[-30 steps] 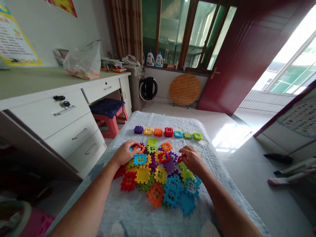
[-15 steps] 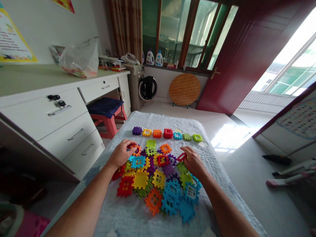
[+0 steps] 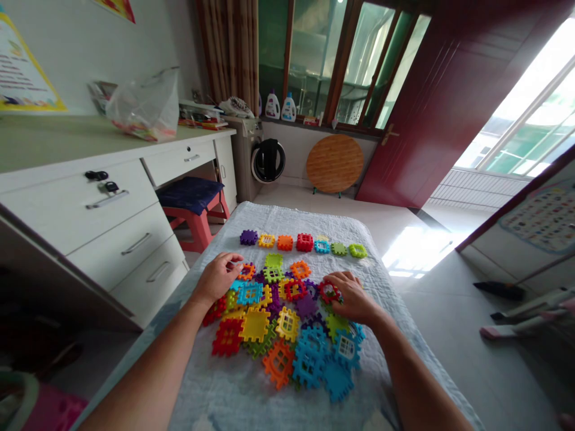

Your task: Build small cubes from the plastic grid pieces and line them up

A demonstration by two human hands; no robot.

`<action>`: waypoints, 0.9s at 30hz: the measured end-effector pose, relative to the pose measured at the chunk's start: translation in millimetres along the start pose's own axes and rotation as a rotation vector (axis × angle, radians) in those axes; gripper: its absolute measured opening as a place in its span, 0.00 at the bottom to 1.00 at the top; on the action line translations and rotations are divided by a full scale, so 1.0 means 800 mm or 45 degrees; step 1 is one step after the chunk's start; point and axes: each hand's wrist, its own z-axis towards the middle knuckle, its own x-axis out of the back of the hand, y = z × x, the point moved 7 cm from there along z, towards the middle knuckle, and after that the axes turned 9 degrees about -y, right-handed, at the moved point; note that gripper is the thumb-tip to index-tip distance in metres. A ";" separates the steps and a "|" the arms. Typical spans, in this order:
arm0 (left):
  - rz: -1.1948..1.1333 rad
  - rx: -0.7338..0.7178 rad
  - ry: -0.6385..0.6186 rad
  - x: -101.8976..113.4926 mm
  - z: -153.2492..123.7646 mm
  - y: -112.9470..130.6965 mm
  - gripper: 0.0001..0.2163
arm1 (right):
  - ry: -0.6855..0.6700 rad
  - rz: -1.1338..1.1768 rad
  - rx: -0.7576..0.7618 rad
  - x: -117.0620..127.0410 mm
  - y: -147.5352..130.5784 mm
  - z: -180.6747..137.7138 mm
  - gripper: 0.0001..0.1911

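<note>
A heap of interlocking plastic building tiles with toothed edges lies on the cloth-covered surface. My right hand (image 3: 353, 296) is at the heap's right side, thumb and fingers closed round the edges of a red window tile (image 3: 329, 291). On the left, my left hand (image 3: 219, 276) hovers with bent fingers apart, holding nothing, beside an orange tile (image 3: 247, 272). Between the hands lie a light green tile (image 3: 273, 274), a red tile (image 3: 295, 290) and a purple tile (image 3: 306, 306). Closer to me are a yellow tile (image 3: 256, 325), an orange window tile (image 3: 279, 364) and several blue tiles (image 3: 311, 357).
Behind the heap runs a row of separate pieces, from a purple one (image 3: 248, 237) to a light green frame (image 3: 358, 251). A pale blue cloth (image 3: 215, 398) covers the surface. At left stand a white desk (image 3: 112, 218) and a red stool (image 3: 196, 224).
My right hand has turned the red window tile from edge-on to face-up. My left hand has drawn slightly left, off the orange tile.
</note>
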 end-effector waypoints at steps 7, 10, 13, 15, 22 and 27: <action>0.048 -0.004 -0.008 0.000 -0.001 0.007 0.12 | -0.018 -0.030 0.000 0.001 0.005 0.000 0.21; 0.028 0.009 -0.001 0.001 -0.001 0.004 0.12 | 0.061 -0.001 -0.005 0.011 0.007 0.000 0.21; 0.001 0.011 -0.001 0.000 -0.001 0.000 0.11 | 0.135 0.070 0.080 0.021 -0.009 0.004 0.23; -0.010 -0.001 0.000 0.000 -0.001 -0.001 0.11 | 0.118 0.107 0.166 0.023 -0.030 0.010 0.24; -0.035 0.000 -0.003 -0.003 0.000 -0.002 0.11 | -0.026 0.008 0.260 0.017 -0.090 0.053 0.25; -0.049 0.001 -0.009 -0.003 -0.002 0.000 0.11 | -0.227 -0.132 0.209 -0.009 -0.090 0.074 0.22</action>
